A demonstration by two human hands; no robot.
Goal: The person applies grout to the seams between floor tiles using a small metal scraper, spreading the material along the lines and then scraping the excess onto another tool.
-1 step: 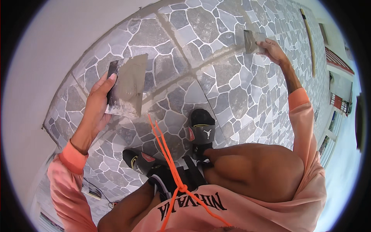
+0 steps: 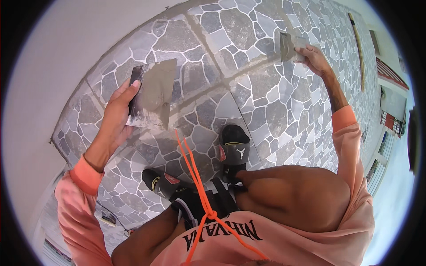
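Note:
My left hand (image 2: 116,111) grips the dark edge of a broad flat scraper (image 2: 156,91), thumb on top. Wet grey grout coats most of its face. Out at the far right, my right hand (image 2: 316,60) pinches a smaller scraper (image 2: 288,47), its blade partly smeared with grout. That blade lies over a tile joint (image 2: 262,65); whether it touches the floor I cannot tell. Around both tools spreads a tiled floor (image 2: 262,95) with a grey and white stone pattern. Grout-coloured bands cross near the middle, between my hands.
My sandalled feet (image 2: 234,148) stand on the tiles below the crossing joints. A pale wall (image 2: 57,80) borders the floor on the left. A long thin bar (image 2: 357,53) lies at the right. Behind my left arm runs a dark cord (image 2: 111,213). Orange drawstrings (image 2: 195,177) hang in front.
The broad scraper and my left hand sit slightly farther right and higher in the picture. The floor has also shifted a little in view. Both hands keep their grip.

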